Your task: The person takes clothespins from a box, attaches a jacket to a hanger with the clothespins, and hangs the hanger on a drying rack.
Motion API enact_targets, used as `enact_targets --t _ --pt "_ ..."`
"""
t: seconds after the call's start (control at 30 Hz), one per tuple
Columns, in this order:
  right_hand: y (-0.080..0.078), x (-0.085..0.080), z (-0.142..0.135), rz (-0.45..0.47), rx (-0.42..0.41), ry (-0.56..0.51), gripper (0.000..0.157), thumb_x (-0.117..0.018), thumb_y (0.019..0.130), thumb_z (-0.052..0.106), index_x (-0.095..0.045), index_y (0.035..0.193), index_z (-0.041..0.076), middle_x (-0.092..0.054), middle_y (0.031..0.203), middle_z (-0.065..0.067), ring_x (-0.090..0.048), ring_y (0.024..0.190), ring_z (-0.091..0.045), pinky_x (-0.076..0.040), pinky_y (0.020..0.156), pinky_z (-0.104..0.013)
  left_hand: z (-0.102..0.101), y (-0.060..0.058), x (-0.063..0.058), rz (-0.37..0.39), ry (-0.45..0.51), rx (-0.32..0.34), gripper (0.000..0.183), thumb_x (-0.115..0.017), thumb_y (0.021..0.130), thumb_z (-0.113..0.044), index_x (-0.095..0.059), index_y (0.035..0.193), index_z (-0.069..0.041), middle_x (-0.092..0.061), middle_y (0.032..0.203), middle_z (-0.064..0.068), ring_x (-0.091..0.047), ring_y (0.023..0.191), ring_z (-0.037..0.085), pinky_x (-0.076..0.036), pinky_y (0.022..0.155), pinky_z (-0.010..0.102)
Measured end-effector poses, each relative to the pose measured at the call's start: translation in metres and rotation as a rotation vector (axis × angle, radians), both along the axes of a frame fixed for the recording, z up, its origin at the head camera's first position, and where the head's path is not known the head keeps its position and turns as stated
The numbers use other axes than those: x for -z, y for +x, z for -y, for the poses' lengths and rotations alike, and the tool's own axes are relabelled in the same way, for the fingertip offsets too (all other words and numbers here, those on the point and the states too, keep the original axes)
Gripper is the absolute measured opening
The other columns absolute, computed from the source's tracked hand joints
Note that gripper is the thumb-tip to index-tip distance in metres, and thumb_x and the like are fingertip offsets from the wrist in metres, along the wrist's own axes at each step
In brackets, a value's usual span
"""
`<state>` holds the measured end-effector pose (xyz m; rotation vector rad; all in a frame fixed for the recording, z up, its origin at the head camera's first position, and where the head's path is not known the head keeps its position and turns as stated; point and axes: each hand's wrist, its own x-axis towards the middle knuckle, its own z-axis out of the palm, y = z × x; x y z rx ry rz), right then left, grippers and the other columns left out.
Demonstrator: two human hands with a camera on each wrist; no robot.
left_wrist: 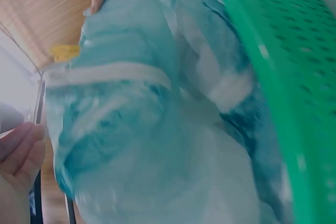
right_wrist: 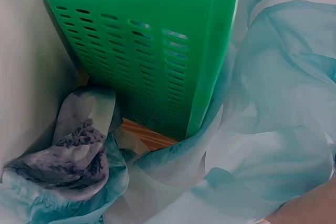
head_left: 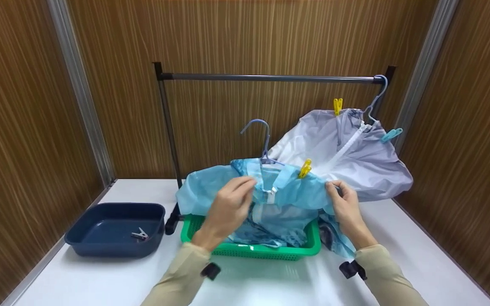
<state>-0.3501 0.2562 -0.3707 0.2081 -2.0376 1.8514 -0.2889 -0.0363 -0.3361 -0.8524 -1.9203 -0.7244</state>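
A light blue jacket (head_left: 296, 191) with a white-edged collar and zip is spread on a hanger (head_left: 266, 136), over the green basket (head_left: 266, 251). My right hand (head_left: 347, 208) pinches the jacket's shoulder on the right. My left hand (head_left: 230, 206) is in front of the collar, fingertips drawn together. In the left wrist view, the fingers (left_wrist: 23, 156) are beside the collar, apart from the cloth, with nothing visible in them. One yellow clothespin (head_left: 305, 168) clips the jacket near the collar's right side. The lower part of the jacket lies in the basket, and one sleeve (right_wrist: 68, 182) drapes outside it.
A black clothes rack (head_left: 270, 77) stands behind. From its right end hangs a pale lilac jacket (head_left: 313, 131) with a yellow clothespin (head_left: 337, 106) and a blue clothespin (head_left: 391, 134). At left, a dark blue tub (head_left: 113, 250) contains a small clothespin (head_left: 140, 233). Wood-patterned walls enclose the white table.
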Motion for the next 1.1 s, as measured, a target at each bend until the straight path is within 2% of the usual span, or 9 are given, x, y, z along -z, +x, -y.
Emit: enact_targets --t 0.17,0.33,0.43,0.77,0.9,1.03,1.1 --pt "-0.002 -0.003 0.005 0.008 -0.018 -0.001 0.023 -0.055 0.101 0.023 -0.059 0.098 0.001 -0.056 0.083 0.006 -0.051 0.078 -0.010 -0.045 0.072 -0.022 0.033 0.009 0.011 -0.020 0.062 -0.019 0.021 -0.066 0.090 0.002 -0.072 0.110 -0.002 -0.070 0.110 0.007 -0.067 0.104 0.018 -0.054 0.091 0.023" --pt "-0.004 -0.005 0.007 0.012 -0.032 0.015 0.023 -0.054 0.102 0.023 -0.059 0.099 0.001 -0.056 0.085 0.006 -0.051 0.079 -0.010 -0.045 0.074 -0.022 0.062 0.012 0.020 -0.083 0.077 -0.066 0.024 -0.068 0.086 0.008 -0.073 0.106 -0.003 -0.071 0.106 0.007 -0.068 0.098 0.018 -0.056 0.084 0.024" --pt "-0.004 -0.006 0.006 0.006 -0.024 0.010 0.022 -0.054 0.102 0.022 -0.058 0.098 0.001 -0.056 0.082 0.006 -0.051 0.077 -0.010 -0.045 0.071 -0.022 0.075 0.013 0.023 -0.086 0.073 -0.092 0.025 -0.069 0.085 0.009 -0.073 0.106 -0.004 -0.072 0.105 0.006 -0.069 0.097 0.018 -0.057 0.083 0.024" --pt "-0.001 -0.004 0.001 0.008 -0.004 0.000 0.021 -0.055 0.101 0.022 -0.058 0.098 0.001 -0.054 0.081 0.006 -0.050 0.075 -0.009 -0.044 0.070 -0.021 0.114 0.017 0.037 -0.029 0.073 -0.178 0.024 -0.071 0.082 0.009 -0.075 0.101 -0.005 -0.074 0.099 0.005 -0.071 0.092 0.017 -0.056 0.083 0.022" --pt "0.000 -0.004 0.000 0.000 0.001 0.002 0.022 -0.055 0.101 0.023 -0.058 0.098 0.001 -0.054 0.081 0.007 -0.050 0.076 -0.009 -0.044 0.071 -0.021 0.132 0.016 0.042 0.014 0.058 -0.219 0.022 -0.071 0.081 0.010 -0.075 0.099 -0.002 -0.074 0.090 0.005 -0.069 0.080 0.014 -0.056 0.072 0.020" --pt "0.001 -0.003 -0.001 -0.002 0.001 -0.008 0.021 -0.055 0.101 0.021 -0.058 0.098 0.001 -0.055 0.082 0.007 -0.051 0.077 -0.009 -0.044 0.071 -0.021 0.149 0.014 0.046 0.075 0.057 -0.272 0.019 -0.070 0.083 0.008 -0.076 0.099 -0.001 -0.074 0.085 0.005 -0.065 0.070 0.011 -0.055 0.060 0.025" --pt "0.001 -0.002 -0.001 0.000 -0.002 -0.012 0.020 -0.055 0.101 0.021 -0.058 0.098 0.001 -0.055 0.082 0.007 -0.051 0.077 -0.009 -0.045 0.071 -0.021 0.157 0.014 0.047 0.099 0.064 -0.306 0.018 -0.070 0.083 0.007 -0.076 0.099 -0.001 -0.075 0.086 0.007 -0.067 0.071 0.012 -0.056 0.060 0.029"
